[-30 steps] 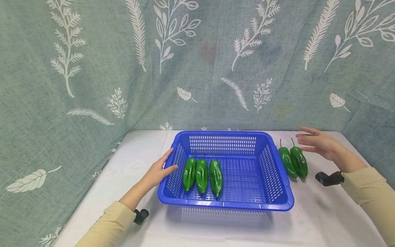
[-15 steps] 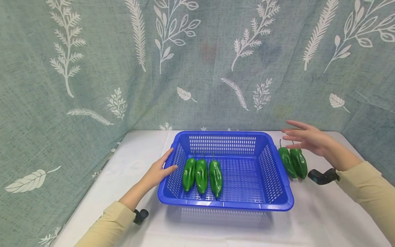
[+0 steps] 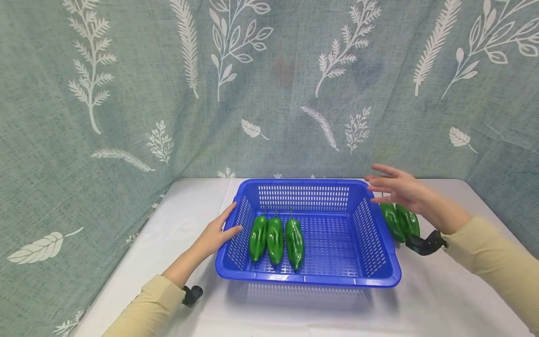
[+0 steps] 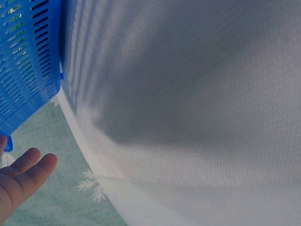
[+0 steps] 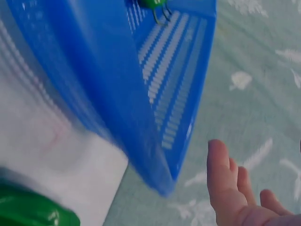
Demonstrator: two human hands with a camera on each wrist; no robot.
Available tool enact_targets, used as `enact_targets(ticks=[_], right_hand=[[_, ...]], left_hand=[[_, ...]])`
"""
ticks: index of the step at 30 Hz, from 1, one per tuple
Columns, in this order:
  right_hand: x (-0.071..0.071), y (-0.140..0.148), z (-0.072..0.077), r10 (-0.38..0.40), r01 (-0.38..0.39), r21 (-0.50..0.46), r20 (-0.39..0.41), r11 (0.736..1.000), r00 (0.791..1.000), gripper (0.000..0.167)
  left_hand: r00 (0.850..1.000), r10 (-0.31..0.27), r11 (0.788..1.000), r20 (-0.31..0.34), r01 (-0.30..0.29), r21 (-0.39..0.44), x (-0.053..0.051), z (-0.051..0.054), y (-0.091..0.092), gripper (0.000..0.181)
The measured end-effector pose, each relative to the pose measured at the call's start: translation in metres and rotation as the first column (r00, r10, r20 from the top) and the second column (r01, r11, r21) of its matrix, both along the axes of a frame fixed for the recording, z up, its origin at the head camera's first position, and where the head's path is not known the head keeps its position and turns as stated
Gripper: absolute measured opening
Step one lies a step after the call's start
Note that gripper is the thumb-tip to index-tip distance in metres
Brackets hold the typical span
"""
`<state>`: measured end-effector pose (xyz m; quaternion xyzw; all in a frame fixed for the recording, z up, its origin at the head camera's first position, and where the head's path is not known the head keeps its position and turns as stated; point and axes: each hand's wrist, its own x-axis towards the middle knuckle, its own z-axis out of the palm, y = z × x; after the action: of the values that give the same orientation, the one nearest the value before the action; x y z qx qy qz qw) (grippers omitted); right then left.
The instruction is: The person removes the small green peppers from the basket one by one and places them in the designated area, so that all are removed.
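Far left: grey-green leaf-print fabric (image 3: 273,145), also running behind the white-covered table (image 3: 290,313). Next, beige left sleeve (image 3: 145,306) with a black wrist device (image 3: 193,296), then left hand (image 3: 215,235) at the left rim of the blue plastic basket (image 3: 311,280). Left fingers extended, not curled round anything; thumb reaches over the rim, tip pointing at the leftmost pepper but apart from it. Left wrist view has fingertips by the basket's perforated wall, exact contact unclear. Inside the basket, left half, three glossy green peppers, stems toward the far wall: leftmost pepper (image 3: 258,238) and middle pepper (image 3: 275,241) close side by side, third pepper (image 3: 294,243) just right of them with a small gap. Bare perforated floor right of that. Right hand (image 3: 402,191) hangs over the far right corner of the basket, fingers loosely straight and spread, nothing in them, pointing left. Right wrist view puts backdrop between fingers and basket corner. Two more green peppers lie on the table outside the right wall, side by side: inner pepper (image 3: 392,224) and outer pepper (image 3: 407,222), both below the right palm, upper ends partly hidden by it. Beige right sleeve (image 3: 492,271) at far right.
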<state>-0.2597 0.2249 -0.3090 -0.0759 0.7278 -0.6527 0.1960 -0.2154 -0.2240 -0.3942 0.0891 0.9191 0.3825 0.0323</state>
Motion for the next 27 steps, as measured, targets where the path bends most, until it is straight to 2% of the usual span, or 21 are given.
enact_targets(ticks=[6, 13, 17, 21, 27], right_hand=[[0.001, -0.02, -0.003, 0.011, -0.01, -0.085, 0.017, 0.996, 1.0, 0.075], [-0.002, -0.043, -0.008, 0.047, -0.046, -0.067, 0.014, 0.997, 0.999, 0.07], [-0.002, -0.058, -0.011, 0.06, -0.057, -0.092, 0.031, 0.994, 0.998, 0.069], [-0.003, -0.074, -0.017, 0.042, -0.038, -0.141, 0.028, 0.989, 0.999, 0.066], [-0.006, -0.091, -0.032, 0.033, -0.028, -0.153, 0.032, 0.988, 0.999, 0.062]], left_hand=[[1.0, 0.0, 1.0, 0.0, 0.0, 0.004, 0.0, -0.001, 0.0, 0.07], [1.0, 0.0, 1.0, 0.002, 0.0, 0.01, -0.001, -0.002, 0.0, 0.07], [1.0, -0.005, 1.0, 0.0, 0.005, 0.011, -0.002, -0.002, 0.0, 0.07], [1.0, -0.008, 1.0, -0.002, 0.008, 0.015, -0.002, -0.003, 0.0, 0.07], [1.0, -0.008, 1.0, -0.001, 0.008, 0.017, -0.001, -0.001, 0.0, 0.07]])
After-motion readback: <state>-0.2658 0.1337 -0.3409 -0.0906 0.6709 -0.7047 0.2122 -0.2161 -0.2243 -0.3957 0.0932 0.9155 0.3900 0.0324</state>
